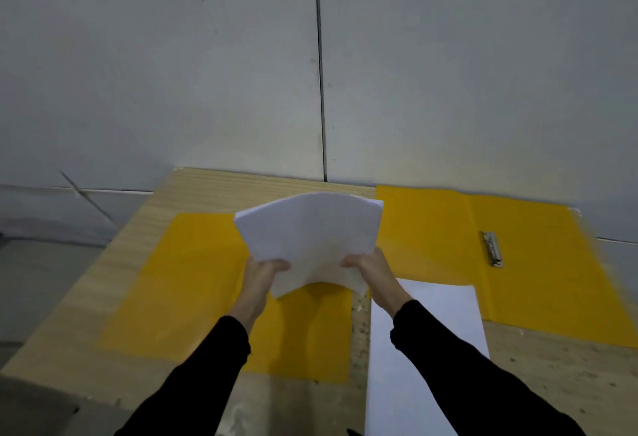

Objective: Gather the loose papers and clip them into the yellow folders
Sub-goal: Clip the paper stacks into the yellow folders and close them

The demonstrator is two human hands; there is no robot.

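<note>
A stack of white papers (310, 239) is held up above the table, bowed and slightly fanned at the top. My left hand (264, 275) grips its lower left edge and my right hand (371, 271) grips its lower right edge. Under them a yellow folder (193, 283) lies flat on the left half of the table. A second yellow folder (538, 263) lies open at the right, with a metal clip (493, 248) on its inner right panel. More white paper (431, 359) lies flat on the table below my right forearm.
The wooden table (214, 187) stands against a grey panelled wall (310, 56). Its left edge drops away to the floor at the left. The right folder reaches the table's back edge.
</note>
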